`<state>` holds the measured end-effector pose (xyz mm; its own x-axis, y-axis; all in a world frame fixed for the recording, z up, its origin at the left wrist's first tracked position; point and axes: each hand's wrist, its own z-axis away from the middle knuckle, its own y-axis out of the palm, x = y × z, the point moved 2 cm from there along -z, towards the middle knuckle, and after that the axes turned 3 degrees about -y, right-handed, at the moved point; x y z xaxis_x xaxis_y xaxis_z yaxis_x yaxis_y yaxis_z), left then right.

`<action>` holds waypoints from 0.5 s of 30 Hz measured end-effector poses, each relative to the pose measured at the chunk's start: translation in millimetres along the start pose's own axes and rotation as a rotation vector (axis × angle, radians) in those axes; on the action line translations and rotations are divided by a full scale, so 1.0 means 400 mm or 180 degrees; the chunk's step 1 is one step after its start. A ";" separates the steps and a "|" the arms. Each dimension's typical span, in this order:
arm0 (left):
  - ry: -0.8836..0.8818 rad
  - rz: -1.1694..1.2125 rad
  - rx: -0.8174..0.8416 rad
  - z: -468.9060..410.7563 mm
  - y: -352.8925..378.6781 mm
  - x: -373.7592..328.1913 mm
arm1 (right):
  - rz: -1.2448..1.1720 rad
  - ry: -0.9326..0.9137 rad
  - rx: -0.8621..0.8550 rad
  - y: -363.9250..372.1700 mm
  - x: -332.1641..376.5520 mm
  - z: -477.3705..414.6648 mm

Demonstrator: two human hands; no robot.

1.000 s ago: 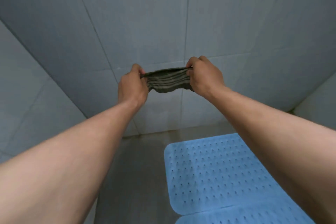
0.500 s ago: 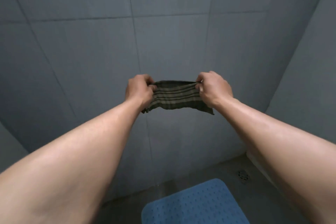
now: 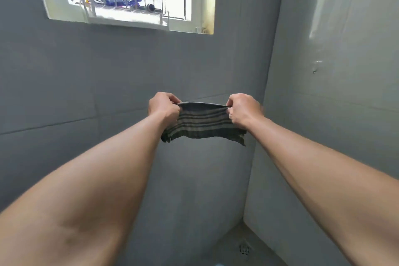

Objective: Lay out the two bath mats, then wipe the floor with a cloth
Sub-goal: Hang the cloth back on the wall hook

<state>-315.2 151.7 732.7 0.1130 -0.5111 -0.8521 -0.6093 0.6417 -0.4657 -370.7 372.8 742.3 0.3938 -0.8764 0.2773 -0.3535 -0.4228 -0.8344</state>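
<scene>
Both hands are clamped on the striped cloth (image 3: 203, 124), left hand (image 3: 163, 106) and right hand (image 3: 244, 110) pinching its top corners, held up at chest height against the gray wall (image 3: 108, 84). Probably stretching it flat so it's ready for floor wiping.

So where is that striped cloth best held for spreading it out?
By its top edge at the two ends, from above, as the left hand and right hand pinch it. The striped cloth hangs limp below, so the upper corners keep it flat.
</scene>
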 end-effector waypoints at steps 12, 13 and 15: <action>0.0444 -0.0402 0.0238 -0.080 0.376 -0.373 | 0.0280 0.0610 -0.0246 -0.223 -0.391 -0.159; 0.0530 -0.0446 0.0307 -0.088 0.408 -0.408 | 0.0258 0.0592 -0.0215 -0.236 -0.427 -0.182; 0.0648 -0.0535 0.0455 -0.114 0.469 -0.468 | 0.0125 0.0635 -0.0127 -0.263 -0.494 -0.219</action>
<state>-486.6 341.8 815.8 0.0344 -0.7118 -0.7015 -0.4770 0.6051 -0.6374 -485.7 570.4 817.2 0.2046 -0.9190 0.3369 -0.4002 -0.3927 -0.8280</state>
